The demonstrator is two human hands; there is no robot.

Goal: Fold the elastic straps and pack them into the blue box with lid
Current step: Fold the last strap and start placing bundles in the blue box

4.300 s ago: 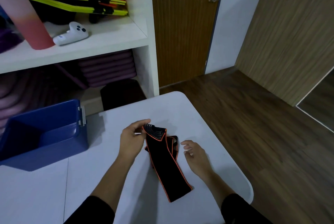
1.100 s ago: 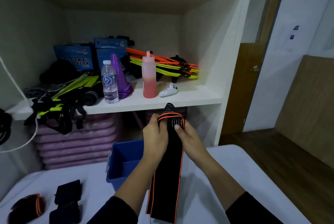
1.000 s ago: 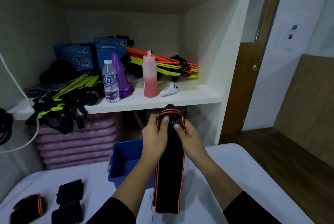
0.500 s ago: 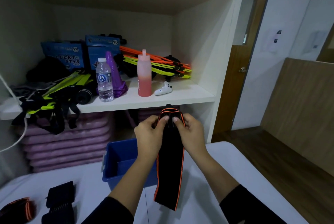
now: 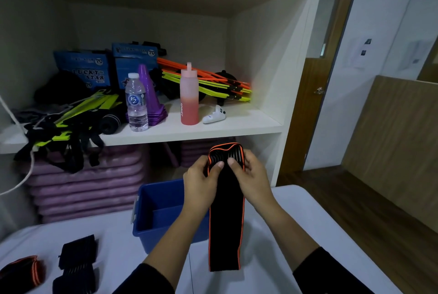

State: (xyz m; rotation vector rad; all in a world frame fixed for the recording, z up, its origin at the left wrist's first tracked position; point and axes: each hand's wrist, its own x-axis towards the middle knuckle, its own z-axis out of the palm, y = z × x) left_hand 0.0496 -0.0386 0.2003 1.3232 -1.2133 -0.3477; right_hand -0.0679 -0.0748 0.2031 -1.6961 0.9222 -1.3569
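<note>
Here, black orange-edged elastic strap (image 5: 226,210), top folded, pinched by both hands

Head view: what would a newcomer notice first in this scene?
First the black, orange-edged strap, held up in the middle by the left hand and right hand, which pinch its top while the rest hangs over the white table. Just behind it sits the open blue box, and on the shelf above stands a pink bottle beside bright orange and yellow sticks.
</note>
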